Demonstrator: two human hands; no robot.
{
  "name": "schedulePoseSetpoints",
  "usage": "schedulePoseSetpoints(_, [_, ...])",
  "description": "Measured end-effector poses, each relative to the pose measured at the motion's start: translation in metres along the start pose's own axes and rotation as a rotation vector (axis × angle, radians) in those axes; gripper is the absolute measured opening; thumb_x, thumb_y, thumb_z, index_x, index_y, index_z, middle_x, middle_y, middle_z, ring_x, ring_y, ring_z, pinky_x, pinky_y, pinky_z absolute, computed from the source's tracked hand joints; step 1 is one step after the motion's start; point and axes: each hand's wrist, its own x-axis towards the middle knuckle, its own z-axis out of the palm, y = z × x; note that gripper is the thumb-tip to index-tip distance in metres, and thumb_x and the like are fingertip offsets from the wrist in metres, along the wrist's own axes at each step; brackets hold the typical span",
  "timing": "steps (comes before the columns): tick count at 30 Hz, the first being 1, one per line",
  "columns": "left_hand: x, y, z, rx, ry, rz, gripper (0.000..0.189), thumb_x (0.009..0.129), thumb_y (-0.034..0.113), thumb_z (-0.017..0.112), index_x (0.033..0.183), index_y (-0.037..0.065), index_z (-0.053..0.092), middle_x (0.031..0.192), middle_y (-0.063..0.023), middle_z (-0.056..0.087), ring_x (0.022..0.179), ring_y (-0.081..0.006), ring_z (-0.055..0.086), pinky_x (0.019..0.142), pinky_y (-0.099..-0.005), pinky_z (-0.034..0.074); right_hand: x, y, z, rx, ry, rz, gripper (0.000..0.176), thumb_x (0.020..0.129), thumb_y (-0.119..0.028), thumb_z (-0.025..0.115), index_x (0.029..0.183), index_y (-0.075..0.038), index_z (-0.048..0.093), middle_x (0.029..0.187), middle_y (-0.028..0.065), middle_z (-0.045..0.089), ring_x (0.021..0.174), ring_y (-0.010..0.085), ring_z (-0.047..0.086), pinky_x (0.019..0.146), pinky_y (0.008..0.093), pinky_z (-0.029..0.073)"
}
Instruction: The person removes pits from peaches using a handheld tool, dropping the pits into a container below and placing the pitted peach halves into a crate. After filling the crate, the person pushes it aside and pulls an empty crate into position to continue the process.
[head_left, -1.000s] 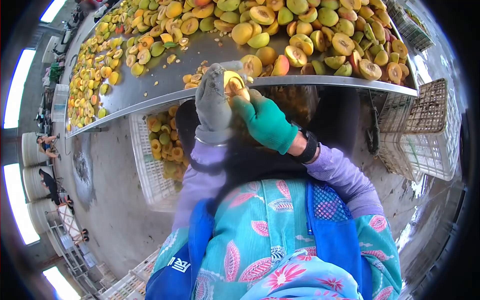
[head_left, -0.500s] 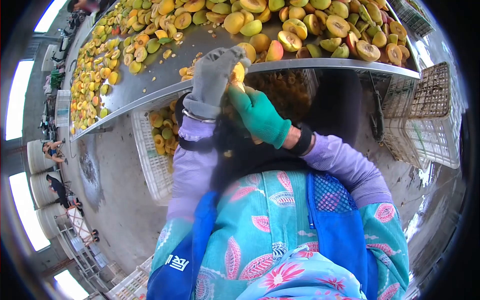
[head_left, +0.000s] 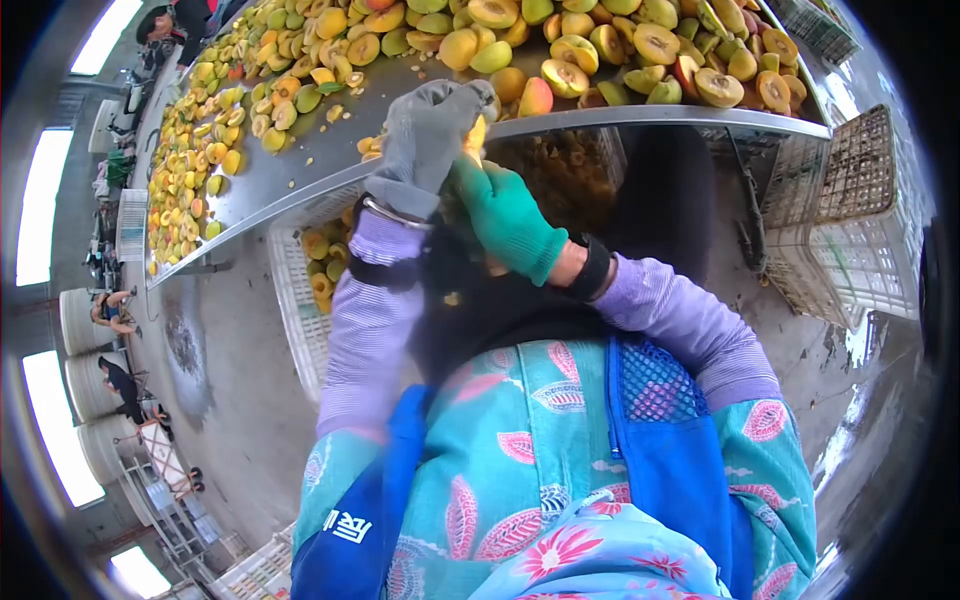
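My left hand (head_left: 422,140), in a grey glove, is closed round a yellow peach piece (head_left: 475,138) at the table's front edge. My right hand (head_left: 512,222), in a green glove, is closed and pressed up against the same fruit from below. A small pale brown end shows beneath the right fist, but what that hand grips is mostly hidden. Just beyond both hands, halved yellow peaches (head_left: 560,75) lie heaped on the metal table (head_left: 300,150), many with cut faces up.
Under the table stands a white crate (head_left: 293,300) with peaches in it, left of my legs. Brown scraps (head_left: 560,165) lie below the table edge. Stacked white crates (head_left: 840,220) stand at right. Other people (head_left: 120,390) are far off at left.
Both hands stay together on the peach piece and sit slightly higher and further left in view. The peach piece shows less between the gloves. The whole view has shifted a little.
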Motion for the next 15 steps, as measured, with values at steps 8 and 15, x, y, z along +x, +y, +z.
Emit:
schedulePoseSetpoints(8, [0.006,0.001,0.016,-0.723,0.252,-0.413,0.022,0.094,0.018,0.053,0.078,0.004,0.061,0.066,0.0001,0.054,0.057,-0.0086,0.047,0.052,-0.0233,0.039,0.015,-0.047,-0.037,0.150,0.013,0.394,0.041,0.100,-0.044,0.041,0.106,-0.006,0.055,0.071,0.0101,0.063,0.058,0.0201,0.059,0.052,0.0329,0.047])
schedulePoseSetpoints(15, [-0.007,0.000,0.046,-1.037,0.518,-0.273,0.021,0.094,0.018,0.050,0.088,0.002,0.063,0.077,-0.0022,0.062,0.067,-0.0129,0.055,0.064,-0.0275,0.046,0.015,-0.041,-0.028,0.133,0.036,0.278,0.050,0.100,-0.047,0.036,0.126,-0.007,0.050,0.086,0.0087,0.063,0.070,0.0214,0.063,0.061,0.0370,0.053])
